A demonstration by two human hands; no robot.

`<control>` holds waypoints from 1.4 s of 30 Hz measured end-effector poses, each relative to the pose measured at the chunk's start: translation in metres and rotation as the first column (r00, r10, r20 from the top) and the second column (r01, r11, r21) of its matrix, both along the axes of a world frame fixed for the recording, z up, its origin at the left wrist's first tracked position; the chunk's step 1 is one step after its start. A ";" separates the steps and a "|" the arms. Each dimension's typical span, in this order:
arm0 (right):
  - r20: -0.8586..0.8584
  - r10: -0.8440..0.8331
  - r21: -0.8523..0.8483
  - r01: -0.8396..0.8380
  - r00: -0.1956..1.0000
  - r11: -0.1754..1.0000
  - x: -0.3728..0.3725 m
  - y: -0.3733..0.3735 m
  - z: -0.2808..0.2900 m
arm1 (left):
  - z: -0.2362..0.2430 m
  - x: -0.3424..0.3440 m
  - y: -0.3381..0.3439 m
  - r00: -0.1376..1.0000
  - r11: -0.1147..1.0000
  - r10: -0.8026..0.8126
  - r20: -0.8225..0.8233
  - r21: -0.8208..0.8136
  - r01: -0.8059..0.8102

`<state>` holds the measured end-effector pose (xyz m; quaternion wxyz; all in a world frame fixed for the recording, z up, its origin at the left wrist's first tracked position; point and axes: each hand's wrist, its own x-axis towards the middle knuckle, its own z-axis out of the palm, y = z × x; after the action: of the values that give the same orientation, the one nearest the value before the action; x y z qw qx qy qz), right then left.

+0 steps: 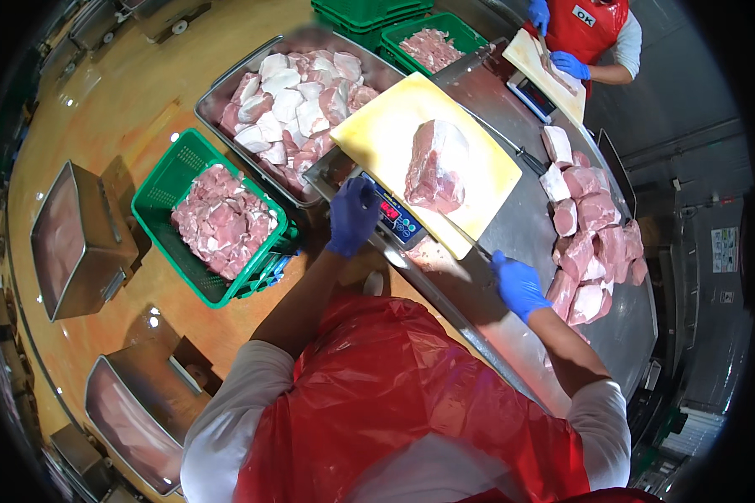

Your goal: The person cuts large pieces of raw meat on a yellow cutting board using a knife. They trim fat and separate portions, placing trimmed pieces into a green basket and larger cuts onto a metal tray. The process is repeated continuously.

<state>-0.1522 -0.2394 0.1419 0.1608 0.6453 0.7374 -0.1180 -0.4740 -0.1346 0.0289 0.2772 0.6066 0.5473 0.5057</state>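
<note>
A large piece of raw pork loin lies on the yellow cutting board in front of me. My right hand, in a blue glove, is closed round the handle of a knife, whose blade points toward the near end of the meat at the board's edge. My left hand, also gloved in blue, is at the near left edge of the board, beside a digital scale with a lit red display. Its fingers are curled, and I cannot make out what they hold, if anything.
Pork pieces are heaped on the steel table to the right. Left stand a metal bin of meat and a green crate of trimmings. Across the table, a co-worker cuts on another board. A sharpening steel lies behind my board.
</note>
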 end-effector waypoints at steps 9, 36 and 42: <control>-0.393 -0.022 0.318 0.158 0.919 0.935 -0.095 0.075 0.009 | 0.023 0.064 0.009 0.989 0.967 -0.110 -0.101 0.220 0.130; -0.913 -0.386 -0.404 0.428 -0.133 0.808 -0.018 0.117 -0.064 | 0.034 -0.020 0.049 0.940 0.933 -0.340 -0.024 0.114 0.341; -0.904 -0.409 -0.421 0.435 -0.127 0.796 -0.081 0.104 -0.049 | 0.038 0.061 0.141 0.759 0.765 -0.639 -0.123 -0.007 0.644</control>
<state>-0.2330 -0.1355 0.0924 -0.4383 0.5832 0.3916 -0.5608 -0.4129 0.0065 0.0674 0.3899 0.7907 0.3132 0.3532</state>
